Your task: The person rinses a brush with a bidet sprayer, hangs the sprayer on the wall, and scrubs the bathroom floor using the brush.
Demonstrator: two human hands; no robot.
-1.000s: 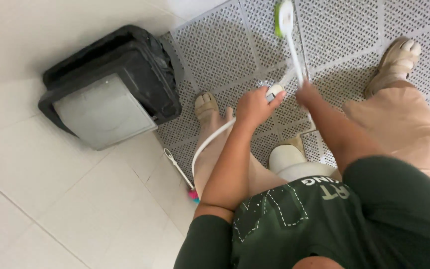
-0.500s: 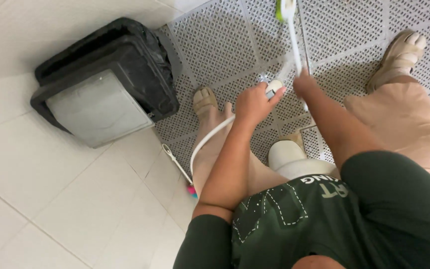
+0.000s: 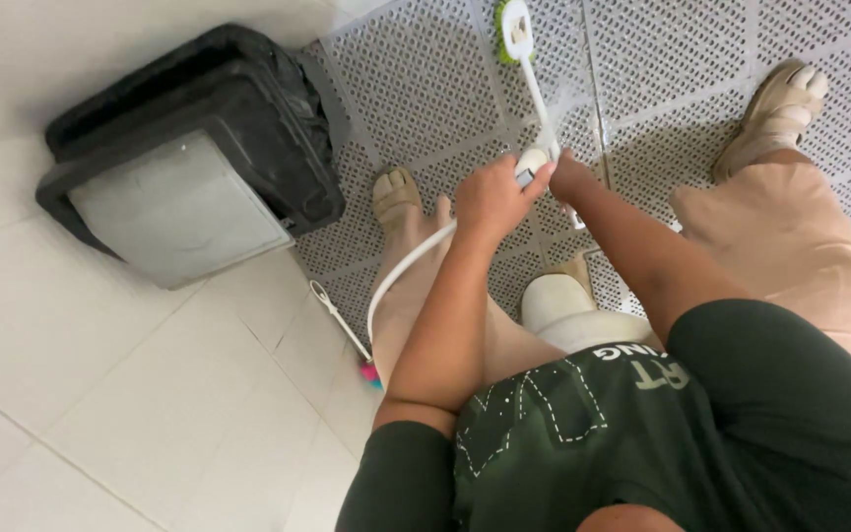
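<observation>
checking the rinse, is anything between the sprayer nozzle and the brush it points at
Nothing visible. The left hand holds the sprayer nozzle right beside the brush handle gripped by the right hand; only water spray lies between.

The person wears a dark green short-sleeved shirt (image 3: 642,433) with a pale dashed stitch-like pattern and pale lettering across the chest. Below the shirt are light peach-beige trousers (image 3: 790,246), and beyond the trousers, on each foot, sits a tan open-toed sandal (image 3: 778,103). Both forearms are bare from the shirt's sleeves down to the left hand (image 3: 490,202) and the right hand (image 3: 571,179).
</observation>
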